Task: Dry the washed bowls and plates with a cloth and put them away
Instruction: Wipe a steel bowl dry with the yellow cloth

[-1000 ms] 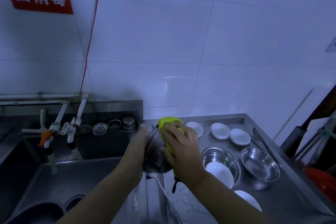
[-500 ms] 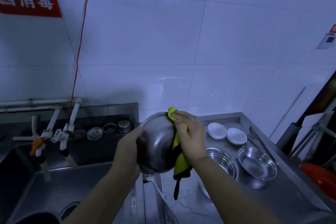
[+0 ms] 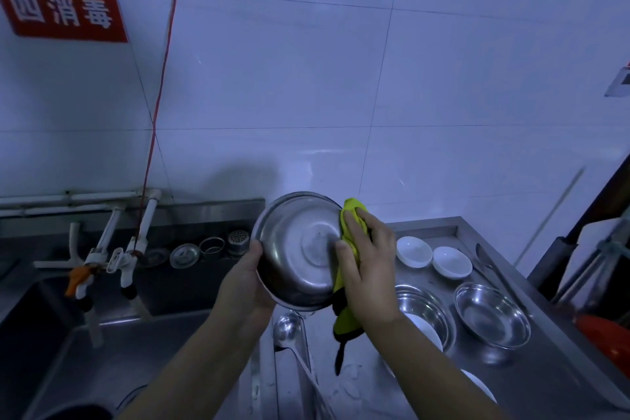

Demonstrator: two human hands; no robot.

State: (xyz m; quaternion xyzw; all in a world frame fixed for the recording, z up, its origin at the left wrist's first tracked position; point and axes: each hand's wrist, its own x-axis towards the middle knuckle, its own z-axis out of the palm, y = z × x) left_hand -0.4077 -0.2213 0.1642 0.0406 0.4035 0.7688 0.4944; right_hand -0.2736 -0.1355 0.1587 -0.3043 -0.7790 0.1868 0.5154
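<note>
I hold a steel bowl upright on its edge in front of me, its underside turned toward the camera. My left hand grips its lower left rim. My right hand holds a yellow cloth wrapped over the bowl's right rim, thumb on the outside of the bowl. The cloth's dark-edged tail hangs down below my wrist. Two small white dishes sit at the back of the steel counter.
On the counter lie a steel bowl with a white bowl inside, another steel bowl, a white dish at the front, a ladle and a spoon. The sink with taps lies left.
I have turned the bowl so its underside faces me and raised it. My right hand with the cloth slid from the bowl's face to its right rim.
</note>
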